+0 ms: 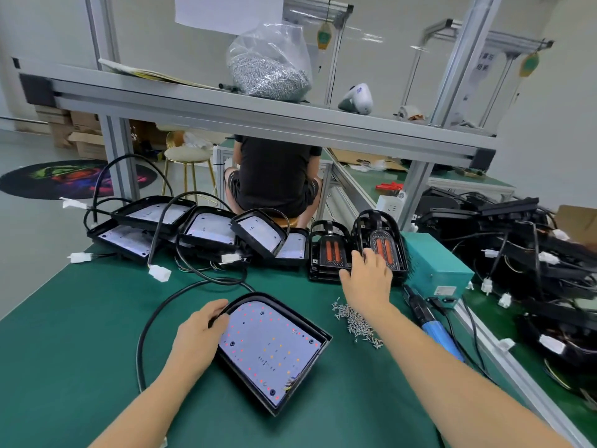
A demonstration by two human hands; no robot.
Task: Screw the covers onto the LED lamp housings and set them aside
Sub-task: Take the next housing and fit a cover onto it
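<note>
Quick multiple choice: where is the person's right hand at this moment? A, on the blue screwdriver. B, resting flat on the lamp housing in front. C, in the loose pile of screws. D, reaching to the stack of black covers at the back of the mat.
D: the right hand is stretched out to the black covers, past the screws, while the screwdriver lies untouched.

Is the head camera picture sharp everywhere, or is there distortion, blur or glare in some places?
Head view: wide-angle distortion bows the grey aluminium shelf beam and the frame posts; the centre is sharp, with the white LED board in the black lamp housing and the small silver screws on the green mat clear; the pile of black housings at the right edge is smeared; lighting is even and soft, with glare only on the clear plastic bag of screws.
</note>
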